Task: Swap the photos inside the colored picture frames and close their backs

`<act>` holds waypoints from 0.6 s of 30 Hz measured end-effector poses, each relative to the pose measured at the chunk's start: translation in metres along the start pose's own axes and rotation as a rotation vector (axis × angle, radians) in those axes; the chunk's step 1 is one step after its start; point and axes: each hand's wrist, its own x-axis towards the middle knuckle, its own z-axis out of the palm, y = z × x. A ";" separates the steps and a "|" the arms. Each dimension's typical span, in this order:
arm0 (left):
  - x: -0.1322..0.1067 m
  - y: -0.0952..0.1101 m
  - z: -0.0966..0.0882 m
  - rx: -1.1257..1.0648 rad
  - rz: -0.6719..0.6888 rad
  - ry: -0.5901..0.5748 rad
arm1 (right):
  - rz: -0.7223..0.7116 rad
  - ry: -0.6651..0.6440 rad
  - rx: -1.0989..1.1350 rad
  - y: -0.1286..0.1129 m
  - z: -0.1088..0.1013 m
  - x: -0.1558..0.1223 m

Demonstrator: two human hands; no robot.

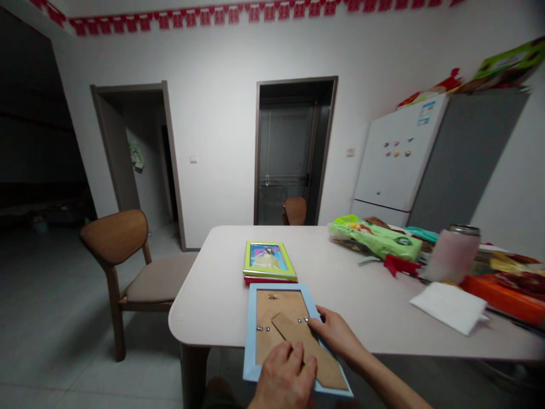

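A light blue picture frame (252,324) is turned back side up at the table's near edge, its lower part reaching out past the edge. On its brown backing are small metal turn clips, a hanger at the top and a brown easel stand (327,363) lying slantwise. My right hand (336,335) grips the frame's right edge, thumb on top near a clip. My left hand (285,372) is closed over the lower part, fingers curled against the backing and stand. Just beyond lies a green picture frame (248,258), picture up, on top of a red frame (259,281).
On the white table (221,307), a green package (378,238), a pink tumbler (453,255), white tissue (449,307) and an orange box (506,298) stand at the right. A wooden chair (114,238) is at the left. A refrigerator (395,153) stands behind.
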 end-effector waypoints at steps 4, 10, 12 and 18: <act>0.008 0.001 0.003 -0.129 -0.095 -0.232 | -0.082 0.060 -0.376 0.007 0.000 0.014; 0.019 -0.010 0.001 -0.256 -0.218 -0.387 | -0.129 0.156 -0.697 0.011 0.010 0.024; 0.018 -0.019 -0.005 -0.320 -0.263 -0.408 | -0.176 0.173 -0.728 0.013 0.012 0.028; -0.003 -0.064 -0.009 -0.333 -0.680 -0.318 | -0.289 0.107 -0.687 0.012 0.013 0.036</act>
